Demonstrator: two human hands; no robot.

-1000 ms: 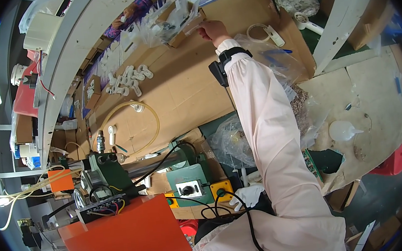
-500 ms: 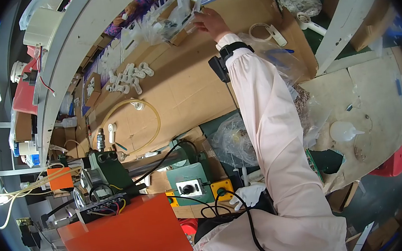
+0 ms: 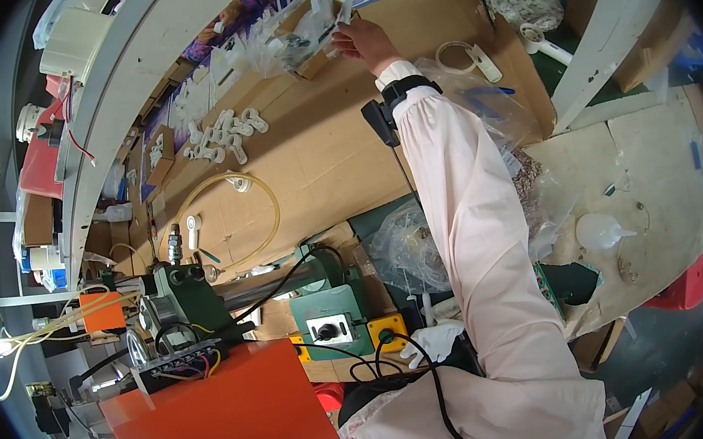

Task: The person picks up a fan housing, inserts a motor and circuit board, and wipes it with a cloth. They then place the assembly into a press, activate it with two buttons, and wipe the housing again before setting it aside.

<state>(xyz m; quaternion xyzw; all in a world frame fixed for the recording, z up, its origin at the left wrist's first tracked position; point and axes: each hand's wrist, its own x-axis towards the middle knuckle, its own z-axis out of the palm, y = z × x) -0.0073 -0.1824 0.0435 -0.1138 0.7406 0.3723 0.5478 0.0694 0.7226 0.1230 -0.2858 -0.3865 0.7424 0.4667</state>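
Head view: right hand point(image 3: 364, 42) reaches to the far end of the cardboard-covered bench point(image 3: 320, 155)
Fingers closed on a clear plastic bag of small parts point(image 3: 300, 34), far centre, resting against a cardboard box; left hand out of view; loose white fittings point(image 3: 225, 134) lie well left
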